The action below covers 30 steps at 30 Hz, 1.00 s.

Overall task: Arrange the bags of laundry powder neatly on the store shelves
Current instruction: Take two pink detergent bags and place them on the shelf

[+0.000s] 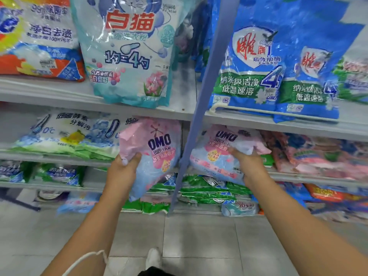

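Observation:
My left hand grips a pink and pale blue OMO bag by its left edge, held upright in front of the middle shelf. To the right of the blue shelf post, my right hand grips a second OMO bag, which is tilted and lies partly on the middle shelf. More pink bags are piled on that shelf at the right.
The upper shelf carries a teal cat-brand bag and blue bags. White and green bags lie on the middle shelf at left. Green bags fill the bottom shelf. Below is grey tiled floor with my shoe.

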### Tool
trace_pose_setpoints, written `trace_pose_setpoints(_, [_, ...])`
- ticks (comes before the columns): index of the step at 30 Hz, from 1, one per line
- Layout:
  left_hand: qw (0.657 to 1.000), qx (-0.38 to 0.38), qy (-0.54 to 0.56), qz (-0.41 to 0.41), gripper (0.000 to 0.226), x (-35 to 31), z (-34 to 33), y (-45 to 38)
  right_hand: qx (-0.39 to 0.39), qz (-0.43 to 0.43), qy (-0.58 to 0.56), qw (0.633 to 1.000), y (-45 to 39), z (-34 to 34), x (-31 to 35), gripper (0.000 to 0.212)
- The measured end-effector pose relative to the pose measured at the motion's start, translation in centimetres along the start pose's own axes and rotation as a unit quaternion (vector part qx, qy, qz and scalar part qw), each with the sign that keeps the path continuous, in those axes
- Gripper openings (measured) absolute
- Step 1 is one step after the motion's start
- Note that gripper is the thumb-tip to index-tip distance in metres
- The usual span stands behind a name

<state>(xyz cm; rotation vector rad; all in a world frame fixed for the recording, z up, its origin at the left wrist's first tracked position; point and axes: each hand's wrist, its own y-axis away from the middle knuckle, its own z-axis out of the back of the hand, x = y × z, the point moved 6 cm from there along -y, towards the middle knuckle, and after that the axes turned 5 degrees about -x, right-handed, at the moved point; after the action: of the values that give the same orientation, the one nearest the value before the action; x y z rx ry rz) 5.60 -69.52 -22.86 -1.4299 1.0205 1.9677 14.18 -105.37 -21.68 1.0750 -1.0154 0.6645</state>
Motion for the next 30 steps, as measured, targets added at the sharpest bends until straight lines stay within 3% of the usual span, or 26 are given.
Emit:
trace_pose_setpoints(2, [1.000, -0.017, -0.009, -0.009, 0.020, -0.5, 1.4, 1.9, -0.005, 0.030, -0.020, 0.999, 1.0, 1.6, 0.3, 0.079])
trace_pose_setpoints(4, [0.999, -0.036, -0.012, -0.006, 0.040, -0.5, 2.9, 4.1, -0.002, 0.073, -0.014, 0.997, 1.9, 3.8, 0.9, 0.054])
trace_pose_setpoints(7, [0.999, -0.035, 0.011, 0.006, 0.034, -0.4, 4.0, 8.9, 0.050, 0.139, -0.005, 0.989, 3.7, 8.2, 1.9, 0.031])
trace_pose_setpoints(12, [1.000, 0.001, 0.010, 0.006, 0.026, -0.2, 2.8, 18.6, 0.083, 0.156, 0.015, 0.984, 6.7, 18.2, 1.6, 0.023])
trace_pose_setpoints(16, [0.997, 0.066, 0.033, -0.007, 0.037, -1.6, -2.8, 25.4, 0.087, 0.159, 0.058, 0.982, 8.7, 25.4, 0.6, 0.035])
trace_pose_setpoints(19, [0.991, 0.119, 0.068, 0.003, 0.018, -3.0, -8.1, 29.3, 0.075, 0.165, 0.078, 0.980, 9.8, 30.7, 1.2, 0.035])
trace_pose_setpoints(30, [0.966, 0.235, 0.106, -0.015, 0.027, -11.5, -24.8, 34.8, -0.076, 0.257, 0.004, 0.963, 9.5, 48.6, 9.4, 0.021])
